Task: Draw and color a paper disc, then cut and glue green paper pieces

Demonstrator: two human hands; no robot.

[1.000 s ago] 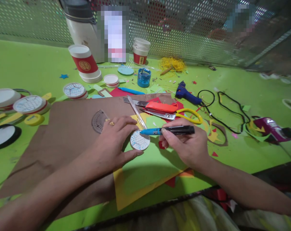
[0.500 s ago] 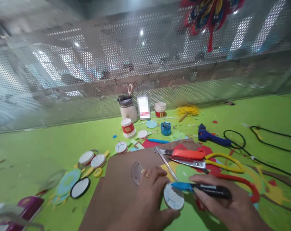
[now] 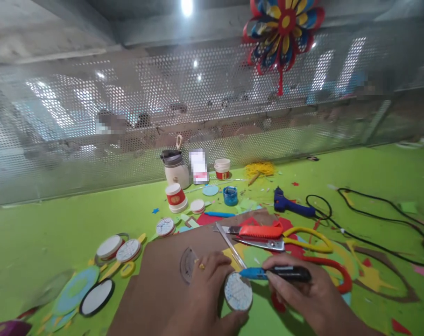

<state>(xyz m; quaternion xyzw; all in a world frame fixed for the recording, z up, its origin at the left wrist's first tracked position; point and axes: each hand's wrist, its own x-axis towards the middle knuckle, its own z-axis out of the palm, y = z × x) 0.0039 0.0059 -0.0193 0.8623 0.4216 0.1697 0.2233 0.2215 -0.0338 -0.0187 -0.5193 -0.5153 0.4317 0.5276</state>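
Note:
At the bottom of the view my left hand (image 3: 205, 291) is curled around a small white disc (image 3: 238, 291) covered in blue pen marks, thumb below it and fingers above. My right hand (image 3: 310, 298) grips a marker (image 3: 275, 273) with a black body and blue front end, its tip at the disc's upper right edge. A clear protractor (image 3: 187, 263) lies on brown paper (image 3: 156, 284) just left of my left hand. A clear ruler (image 3: 230, 245) lies slanted just above the disc.
An orange utility knife (image 3: 259, 230), yellow-handled scissors (image 3: 296, 239), a blue glue gun (image 3: 291, 205) and black cords (image 3: 373, 224) lie to the right. Paper cups (image 3: 175, 196), a blue paint pot (image 3: 230, 196), a flask (image 3: 175, 169) and several round discs (image 3: 117, 247) sit left and behind. A perforated metal screen (image 3: 93, 130) bounds the green table (image 3: 40, 224).
The camera has tilted up and back, so the screen and a hanging paper pinwheel now fill the top. Both hands stay on the disc and marker.

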